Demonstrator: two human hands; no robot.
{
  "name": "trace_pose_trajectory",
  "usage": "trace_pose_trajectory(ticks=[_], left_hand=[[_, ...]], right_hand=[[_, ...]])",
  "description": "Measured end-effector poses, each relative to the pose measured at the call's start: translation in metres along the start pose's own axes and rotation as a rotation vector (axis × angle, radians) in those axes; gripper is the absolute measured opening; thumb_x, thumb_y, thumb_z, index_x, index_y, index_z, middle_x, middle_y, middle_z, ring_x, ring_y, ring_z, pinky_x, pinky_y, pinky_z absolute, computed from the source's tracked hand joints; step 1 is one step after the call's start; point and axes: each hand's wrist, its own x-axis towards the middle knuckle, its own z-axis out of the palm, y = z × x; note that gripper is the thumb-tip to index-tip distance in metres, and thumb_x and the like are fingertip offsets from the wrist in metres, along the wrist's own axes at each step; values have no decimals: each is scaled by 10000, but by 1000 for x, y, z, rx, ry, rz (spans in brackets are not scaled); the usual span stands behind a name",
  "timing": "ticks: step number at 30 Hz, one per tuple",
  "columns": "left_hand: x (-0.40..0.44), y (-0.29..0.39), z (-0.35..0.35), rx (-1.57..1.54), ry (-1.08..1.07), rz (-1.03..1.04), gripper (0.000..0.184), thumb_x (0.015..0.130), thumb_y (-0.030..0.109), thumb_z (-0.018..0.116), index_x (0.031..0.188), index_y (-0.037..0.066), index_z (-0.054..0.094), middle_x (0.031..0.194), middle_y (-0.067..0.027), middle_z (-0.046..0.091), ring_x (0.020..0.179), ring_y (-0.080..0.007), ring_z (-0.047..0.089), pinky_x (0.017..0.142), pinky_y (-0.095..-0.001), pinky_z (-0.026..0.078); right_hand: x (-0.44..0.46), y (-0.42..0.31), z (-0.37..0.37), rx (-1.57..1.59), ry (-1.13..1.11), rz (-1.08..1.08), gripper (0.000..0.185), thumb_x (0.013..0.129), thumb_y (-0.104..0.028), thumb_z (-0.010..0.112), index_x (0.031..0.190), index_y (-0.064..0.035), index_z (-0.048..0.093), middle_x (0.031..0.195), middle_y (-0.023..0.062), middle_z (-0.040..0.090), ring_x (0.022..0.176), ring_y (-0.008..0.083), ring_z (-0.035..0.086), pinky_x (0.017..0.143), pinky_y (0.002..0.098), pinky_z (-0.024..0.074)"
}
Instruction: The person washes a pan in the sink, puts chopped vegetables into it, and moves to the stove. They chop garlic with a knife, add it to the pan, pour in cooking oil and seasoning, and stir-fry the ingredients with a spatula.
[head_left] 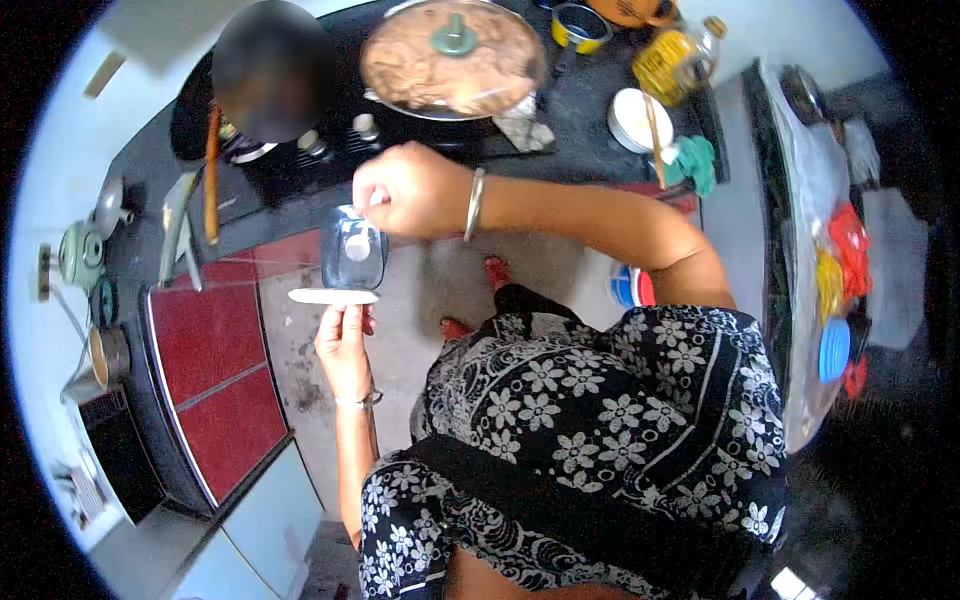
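My left hand (pixel 345 352) is closed, thumb and fingers pinching the edge of a flat white piece (pixel 335 297) seen edge-on, like a lid or small plate. Just above it is a dark, see-through squarish container (pixel 352 270) with a pale round spot inside. Whether the two are joined, I cannot tell. My right hand (pixel 412 190) is bent over the container's upper edge with its fingers curled together. Something small and white shows at its fingertips, too blurred to name.
On the black counter stand a large pan with a glass lid (pixel 455 60), a white bowl (pixel 641 120) with chopsticks, a green cloth (pixel 692 165) and an oil bottle (pixel 670 65). A wooden handle (pixel 211 175) juts over the front edge near a knife (pixel 177 228). Red cabinets (pixel 210 370) stand left.
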Motion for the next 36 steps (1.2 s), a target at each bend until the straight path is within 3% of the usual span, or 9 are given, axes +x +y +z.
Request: trace_pose_trajectory(ticks=[3, 7, 12, 21, 25, 27, 28, 31, 36], left_hand=[[-8, -7, 9, -51, -47, -46, 150, 900, 155, 508, 906, 31, 591, 775, -28, 597, 627, -75, 505, 573, -207, 389], [-12, -14, -13, -131, -126, -90, 160, 893, 129, 521, 958, 10, 606, 823, -10, 603, 670, -57, 501, 604, -202, 408], [18, 8, 212, -173, -340, -194, 182, 895, 176, 517, 905, 13, 596, 797, -12, 594, 675, -63, 515, 607, -206, 421], [105, -63, 403, -242, -328, -283, 267, 852, 286, 554, 760, 36, 579, 709, -33, 599, 571, -98, 544, 524, -243, 443], [100, -70, 405, -40, -248, -143, 320, 824, 319, 594, 696, 25, 587, 612, -64, 592, 549, -158, 556, 530, -290, 448], [100, -78, 408, 323, -106, 262, 330, 808, 330, 609, 721, 11, 604, 585, -120, 589, 561, -264, 571, 574, -362, 456], [96, -71, 406, 321, -137, 203, 369, 793, 347, 616, 774, -22, 615, 671, -193, 599, 674, -357, 574, 678, -401, 456], [71, -47, 389, 384, -40, 144, 483, 781, 353, 633, 971, -84, 553, 1016, -264, 550, 911, -373, 536, 797, -384, 437], [23, -65, 250, 295, 2, 266, 305, 812, 243, 618, 992, 0, 582, 1018, -155, 578, 963, -275, 539, 847, -347, 424]], right_hand=[[-28, 8, 14, -133, 43, -66, 150, 705, -150, 623, 813, -51, 654, 713, 141, 625, 639, 263, 621, 574, 335, 482], [-40, -11, 9, -34, 143, 238, 207, 802, -204, 599, 926, -47, 651, 673, 108, 614, 581, 154, 599, 545, 274, 459], [-194, 71, -175, -43, 449, 496, 202, 852, -188, 546, 927, -24, 637, 672, 53, 613, 569, 104, 559, 527, 237, 438], [-276, 69, -261, -11, 542, 791, 191, 877, -177, 525, 930, -29, 633, 633, -4, 553, 482, 35, 433, 427, 183, 325], [-280, 45, -242, -23, 509, 747, 183, 882, -156, 518, 948, -27, 630, 647, -5, 556, 490, 31, 435, 428, 180, 329], [-272, 37, -243, -16, 478, 722, 191, 895, -118, 479, 982, -11, 612, 658, 0, 547, 493, 28, 425, 432, 173, 323], [-263, 35, -243, -25, 463, 672, 190, 894, -111, 477, 986, -12, 611, 663, 0, 547, 501, 28, 427, 442, 172, 327], [-234, 23, -244, -45, 381, 511, 179, 878, -82, 488, 989, -10, 609, 702, 12, 560, 542, 45, 454, 486, 186, 361], [-119, -11, -176, -183, 35, 50, 233, 786, -27, 563, 1018, -24, 586, 813, 93, 580, 637, 167, 549, 583, 265, 440]])
